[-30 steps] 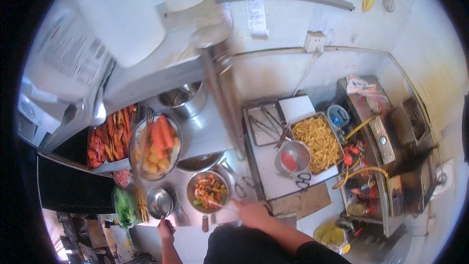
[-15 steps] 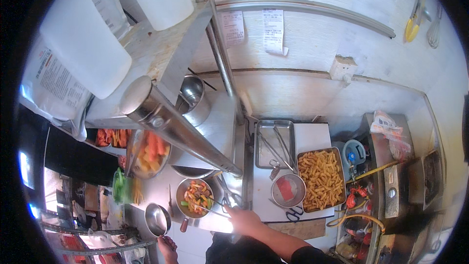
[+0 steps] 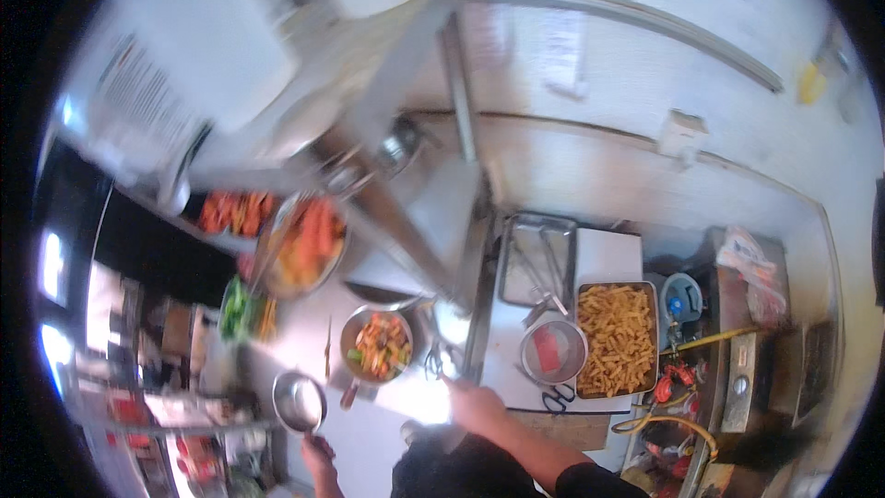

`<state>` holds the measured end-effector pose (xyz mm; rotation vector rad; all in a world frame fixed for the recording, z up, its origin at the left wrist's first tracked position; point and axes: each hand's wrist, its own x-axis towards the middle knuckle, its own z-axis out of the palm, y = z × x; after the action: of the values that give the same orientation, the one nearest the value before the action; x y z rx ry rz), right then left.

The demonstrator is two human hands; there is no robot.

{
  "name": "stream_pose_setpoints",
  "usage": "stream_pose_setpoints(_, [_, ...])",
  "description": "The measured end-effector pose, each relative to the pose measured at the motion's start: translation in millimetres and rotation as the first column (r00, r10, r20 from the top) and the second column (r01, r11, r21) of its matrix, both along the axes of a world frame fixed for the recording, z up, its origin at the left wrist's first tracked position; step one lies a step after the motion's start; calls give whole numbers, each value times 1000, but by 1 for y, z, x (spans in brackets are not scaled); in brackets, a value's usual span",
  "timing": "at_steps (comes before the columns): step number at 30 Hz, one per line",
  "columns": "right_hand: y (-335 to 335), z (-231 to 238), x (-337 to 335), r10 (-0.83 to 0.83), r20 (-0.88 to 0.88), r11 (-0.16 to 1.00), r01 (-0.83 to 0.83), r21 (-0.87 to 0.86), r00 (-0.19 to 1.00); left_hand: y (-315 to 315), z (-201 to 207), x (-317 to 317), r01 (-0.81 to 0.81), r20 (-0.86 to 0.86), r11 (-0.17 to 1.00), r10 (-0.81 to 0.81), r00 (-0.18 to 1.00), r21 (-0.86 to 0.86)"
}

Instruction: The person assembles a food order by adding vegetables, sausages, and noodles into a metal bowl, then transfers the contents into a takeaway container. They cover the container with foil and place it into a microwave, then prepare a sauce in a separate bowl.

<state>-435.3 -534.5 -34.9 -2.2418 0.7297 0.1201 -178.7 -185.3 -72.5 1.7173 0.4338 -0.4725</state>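
Since that presumably steadies it, left hand (image 3: 319, 452) grips steel pot (image 3: 299, 402) at its 11 o'clock; right hand (image 3: 472, 406) blurred, can't tell.

A metal tray (image 3: 656, 332) is filled with golden-brown pieces (image 3: 616, 341). Just left of the tray, a round metal vessel (image 3: 572, 357) contains something flat and red (image 3: 548, 350); black-handled scissors (image 3: 558, 398) lie at the tray's lower left. To its upper left is a shallow pan (image 3: 524, 231) with long metal tongs (image 3: 553, 263) across it. Right of the tray come a pale-blue tub (image 3: 694, 312), a yellow pipe (image 3: 710, 339) and — farther up — a plastic bag (image 3: 745, 260). Well above the tray, a white socket box (image 3: 682, 136) sits on the wall. Far left of it — green vegetables (image 3: 240, 314).
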Motion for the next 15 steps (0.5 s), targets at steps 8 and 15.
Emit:
stream_pose_setpoints(8, [14, 64, -9, -84, 388, 996, 83, 20, 918, -8, 8, -34, 12, 357, 993, -54, 932, 120])
stream_pose_setpoints(15, [139, 113, 30, 276, 421, 945, -324, 46, 864, 35, 51, -101, 87, 196, 986, -58, 979, -142])
